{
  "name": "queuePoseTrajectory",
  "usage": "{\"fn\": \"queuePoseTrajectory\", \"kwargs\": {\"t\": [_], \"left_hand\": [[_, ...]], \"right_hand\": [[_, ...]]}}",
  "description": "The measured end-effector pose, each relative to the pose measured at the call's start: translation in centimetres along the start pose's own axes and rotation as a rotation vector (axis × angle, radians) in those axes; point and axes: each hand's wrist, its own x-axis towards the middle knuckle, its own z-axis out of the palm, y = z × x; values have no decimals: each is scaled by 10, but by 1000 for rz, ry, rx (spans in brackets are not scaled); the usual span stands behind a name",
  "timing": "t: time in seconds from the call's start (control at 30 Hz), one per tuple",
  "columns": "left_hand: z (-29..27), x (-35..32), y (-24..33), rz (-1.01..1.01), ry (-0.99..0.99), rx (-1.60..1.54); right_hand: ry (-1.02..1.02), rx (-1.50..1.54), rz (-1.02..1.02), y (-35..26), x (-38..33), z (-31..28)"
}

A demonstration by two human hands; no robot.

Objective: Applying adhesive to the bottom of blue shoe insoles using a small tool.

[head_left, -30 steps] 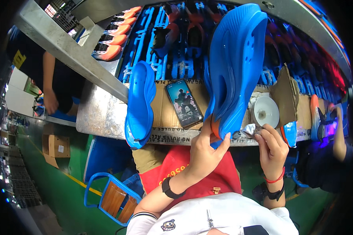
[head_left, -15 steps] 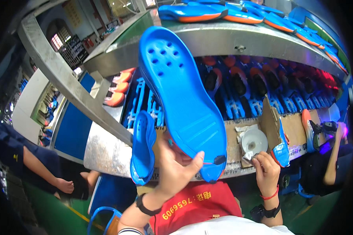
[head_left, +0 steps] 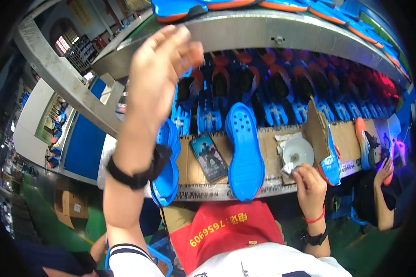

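My left hand (head_left: 164, 60) is raised before the metal ledge, somewhat blurred, with its fingers stretched out and nothing seen in them. A blue shoe sole (head_left: 246, 157) lies face up on the cardboard-covered bench edge, small holes at its far end. Left of it, partly behind my left wrist, stand blue soles (head_left: 166, 182) set close together. My right hand (head_left: 312, 184) pinches a small white cloth wad (head_left: 288, 169) at the near rim of a white bowl (head_left: 298, 153). The fingers hide part of the wad.
A phone (head_left: 209, 158) lies left of the sole. Blue and orange soles (head_left: 282, 4) line the ledge (head_left: 245, 34) above. Behind the bench, shoes sit on blue racks (head_left: 275, 113). An upright cardboard flap (head_left: 315, 134) stands beside the bowl. A co-worker's hand (head_left: 383, 171) is at right.
My left hand has let go of the blue sole, which now lies on the bench, and has moved up and left. The phone has come into sight. My right hand stays by the bowl.
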Motion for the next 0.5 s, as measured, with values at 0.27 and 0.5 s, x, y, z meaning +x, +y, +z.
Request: {"fn": "queuePoseTrajectory", "kwargs": {"t": [0.27, 0.5], "left_hand": [[-14, -204, -132, -338, -280, 850], [-23, -210, -150, -708, -65, 134]], "right_hand": [[38, -299, -86, 24, 10, 11], [-60, -400, -31, 46, 17, 23]]}}
